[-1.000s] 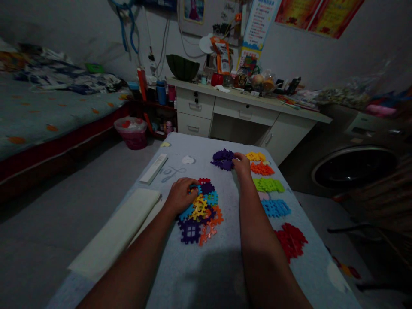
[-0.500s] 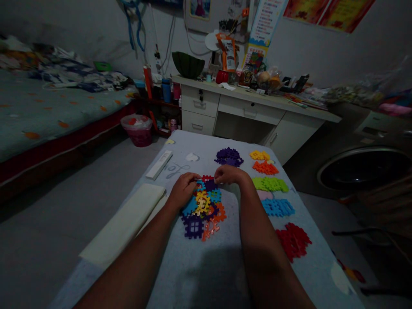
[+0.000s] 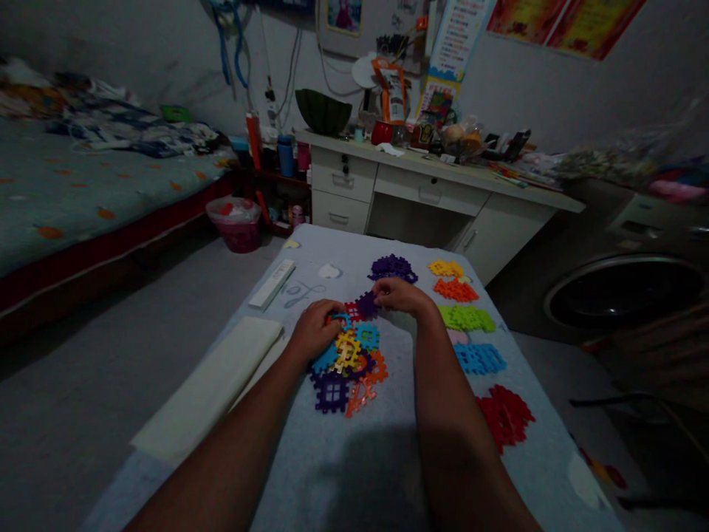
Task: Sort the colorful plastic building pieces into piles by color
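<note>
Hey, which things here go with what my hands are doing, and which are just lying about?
In use, it seems:
purple piece, pinched by the right hand
mixed pile, touched by the left hand
purple pile, yellow pile, orange pile, green pile, blue pile, red pile

Just lying about, likely:
white box
long pale flat item
pink bin

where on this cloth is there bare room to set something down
Widest: the cloth between left forearm and right forearm, nearer than the mixed pile. A narrower strip separates that pile from the right forearm. Crowded: the right side, with yellow, orange, green, blue and red piles, and around left hand and right hand.
</note>
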The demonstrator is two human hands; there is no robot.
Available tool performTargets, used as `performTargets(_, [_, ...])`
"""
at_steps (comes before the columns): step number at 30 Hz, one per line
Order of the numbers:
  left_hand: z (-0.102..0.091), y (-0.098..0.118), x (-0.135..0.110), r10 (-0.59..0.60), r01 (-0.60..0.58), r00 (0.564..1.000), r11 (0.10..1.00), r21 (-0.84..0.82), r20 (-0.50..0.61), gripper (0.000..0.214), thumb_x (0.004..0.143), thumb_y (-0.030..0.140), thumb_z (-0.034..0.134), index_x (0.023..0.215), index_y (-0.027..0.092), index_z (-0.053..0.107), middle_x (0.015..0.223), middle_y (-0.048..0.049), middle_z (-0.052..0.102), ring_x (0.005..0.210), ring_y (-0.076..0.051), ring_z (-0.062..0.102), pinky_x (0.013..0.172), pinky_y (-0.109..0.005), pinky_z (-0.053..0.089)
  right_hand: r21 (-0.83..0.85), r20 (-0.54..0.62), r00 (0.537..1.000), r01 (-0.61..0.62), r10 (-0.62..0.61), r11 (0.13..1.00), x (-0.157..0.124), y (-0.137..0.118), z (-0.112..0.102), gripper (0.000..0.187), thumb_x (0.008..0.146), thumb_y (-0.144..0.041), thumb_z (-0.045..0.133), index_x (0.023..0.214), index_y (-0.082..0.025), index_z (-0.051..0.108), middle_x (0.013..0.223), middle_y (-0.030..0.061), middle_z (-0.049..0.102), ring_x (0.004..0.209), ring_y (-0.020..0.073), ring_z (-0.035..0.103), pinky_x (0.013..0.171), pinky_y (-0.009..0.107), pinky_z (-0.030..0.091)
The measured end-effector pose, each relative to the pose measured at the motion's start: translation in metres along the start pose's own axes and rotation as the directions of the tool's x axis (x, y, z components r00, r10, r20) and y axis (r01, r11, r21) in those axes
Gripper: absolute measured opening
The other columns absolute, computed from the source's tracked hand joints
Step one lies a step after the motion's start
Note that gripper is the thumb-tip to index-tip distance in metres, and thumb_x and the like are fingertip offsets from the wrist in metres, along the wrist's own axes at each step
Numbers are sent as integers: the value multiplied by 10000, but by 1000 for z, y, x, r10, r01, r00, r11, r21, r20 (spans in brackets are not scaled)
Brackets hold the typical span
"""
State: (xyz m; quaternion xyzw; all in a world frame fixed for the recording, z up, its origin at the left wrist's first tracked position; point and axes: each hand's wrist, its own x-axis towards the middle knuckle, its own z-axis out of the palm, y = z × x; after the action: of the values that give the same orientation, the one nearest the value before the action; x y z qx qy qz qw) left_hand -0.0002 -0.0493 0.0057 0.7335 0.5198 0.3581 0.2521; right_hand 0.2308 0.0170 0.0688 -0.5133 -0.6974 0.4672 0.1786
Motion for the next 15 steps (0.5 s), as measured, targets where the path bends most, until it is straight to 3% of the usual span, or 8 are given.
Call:
performTargets(2, [-1,1,0,2,-2,1000,1000,4,10,291,722,244,551,971,210,698,1042,-57,704,1049,-257,608,976,-424,452,76,-188,982,53,-37,996,2,7,-5,128,665,-173,620,773,-193,553,577,-81,512,499,97,490,499,207,389])
performTargets(3, [-1,2,0,0,0,1000,1000,6,13,293,722,242,550,973,210,699,1047,-58,704,1053,-258,606,978,-427,451,92,-311,950,70,-38,993,5,11,-7,132,665,-187,612,785,-195,559,591,-74,526,516,108,507,514,218,404])
performTargets(4, [-1,2,0,-3,2,1000,1000,7,16,294,722,240,548,973,209,699,1050,-59,704,1056,-259,605,978,-429,451,88,-441,897,79,-33,993,7,15,-10,138,665,-192,604,798,-195,569,614,-62,549,545,121,531,541,232,427])
performTargets(6, [-1,3,-1,-8,8,1000,1000,8,17,301,721,238,544,978,206,698,1052,-63,703,1058,-261,602,977,-433,451,33,-667,744,69,-29,997,12,23,-14,150,665,-181,584,814,-187,598,687,-24,604,641,153,583,636,269,481])
performTargets(8, [-1,3,-1,-10,9,1000,1000,9,17,299,721,239,542,975,208,698,1047,-63,704,1054,-260,602,976,-435,450,-41,-794,606,32,-52,999,16,29,-18,178,673,-159,566,837,-172,634,797,25,650,753,179,616,759,304,509])
performTargets(9, [-1,3,-1,-7,7,1000,1000,9,18,296,722,241,543,973,211,698,1045,-61,704,1053,-260,602,977,-436,449,-74,-822,565,11,-68,997,18,31,-19,201,685,-152,557,862,-164,653,863,50,663,801,188,623,816,316,510])
performTargets(11, [-1,3,-1,-4,4,1000,1000,7,19,291,723,246,550,970,213,700,1046,-61,706,1055,-264,601,976,-439,450,-135,-841,532,-27,-100,991,20,35,-19,254,723,-147,534,930,-148,681,985,98,662,891,203,625,914,334,494])
performTargets(15, [0,2,-1,-2,2,1000,1000,5,10,289,725,244,559,973,214,702,1052,-64,706,1053,-273,601,972,-451,450,-251,-822,540,-58,-181,966,25,40,-14,327,782,-122,493,1031,-123,705,1098,155,622,1031,233,588,1034,366,436])
